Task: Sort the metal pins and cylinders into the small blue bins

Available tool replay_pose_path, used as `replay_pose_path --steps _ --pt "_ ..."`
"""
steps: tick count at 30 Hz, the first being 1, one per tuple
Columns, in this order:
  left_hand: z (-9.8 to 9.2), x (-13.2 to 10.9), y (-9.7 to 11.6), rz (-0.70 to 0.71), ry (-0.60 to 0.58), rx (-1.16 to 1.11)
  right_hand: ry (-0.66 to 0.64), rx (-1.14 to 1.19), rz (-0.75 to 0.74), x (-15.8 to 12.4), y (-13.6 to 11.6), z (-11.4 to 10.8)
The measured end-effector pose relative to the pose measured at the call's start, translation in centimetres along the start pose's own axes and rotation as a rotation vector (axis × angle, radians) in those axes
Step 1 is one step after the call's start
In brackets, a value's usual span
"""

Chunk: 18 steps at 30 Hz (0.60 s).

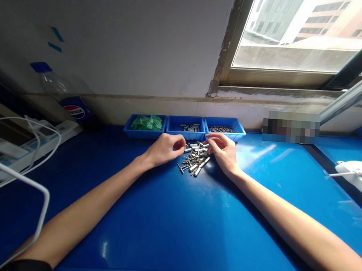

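Observation:
A loose pile of metal parts [194, 158] lies on the blue table between my hands, with silver cylindrical pieces and thin brass-coloured screws mixed together. At the pile's left edge, my left hand [166, 150] is closed in a pinch, thumb against index finger. Something tiny may be at those fingertips, too small to name. My right hand [225, 153] hovers over the pile's right side, its curved fingers apart and nothing visible in them. Its fingertips are close to the front of the right blue bin [239, 135], which contains thin screws [221, 129].
Beside that bin stand the middle bin [170, 128] with silver pieces and the left bin [128, 128] with green plastic packets [147, 123]. A cola bottle [74, 107], power strip [18, 151] and white cables [44, 200] are at left. A white device [359, 175] sits at right.

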<state>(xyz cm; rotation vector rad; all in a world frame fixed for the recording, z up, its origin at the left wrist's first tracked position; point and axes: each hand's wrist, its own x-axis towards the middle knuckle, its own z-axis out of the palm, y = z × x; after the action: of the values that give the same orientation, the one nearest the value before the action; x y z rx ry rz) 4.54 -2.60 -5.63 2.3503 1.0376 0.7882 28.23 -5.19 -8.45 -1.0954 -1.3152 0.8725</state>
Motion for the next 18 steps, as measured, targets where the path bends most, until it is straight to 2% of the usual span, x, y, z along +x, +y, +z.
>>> replay_pose_path --steps 4,8,13,18 --pt "1.2 -0.3 -1.0 0.048 0.188 -0.153 -0.065 0.002 0.019 -0.2 -0.3 0.1" --pt "2.4 -0.9 -0.9 0.073 0.298 -0.129 -0.120 0.010 0.047 -0.3 -0.6 0.2" --pt "3.2 -1.1 -0.5 0.058 0.339 -0.180 -0.156 -0.005 0.043 -0.2 -0.5 0.1" --pt "2.9 -0.5 -1.4 -0.102 0.337 -0.588 -0.177 -0.069 0.005 -0.4 -0.3 0.1"
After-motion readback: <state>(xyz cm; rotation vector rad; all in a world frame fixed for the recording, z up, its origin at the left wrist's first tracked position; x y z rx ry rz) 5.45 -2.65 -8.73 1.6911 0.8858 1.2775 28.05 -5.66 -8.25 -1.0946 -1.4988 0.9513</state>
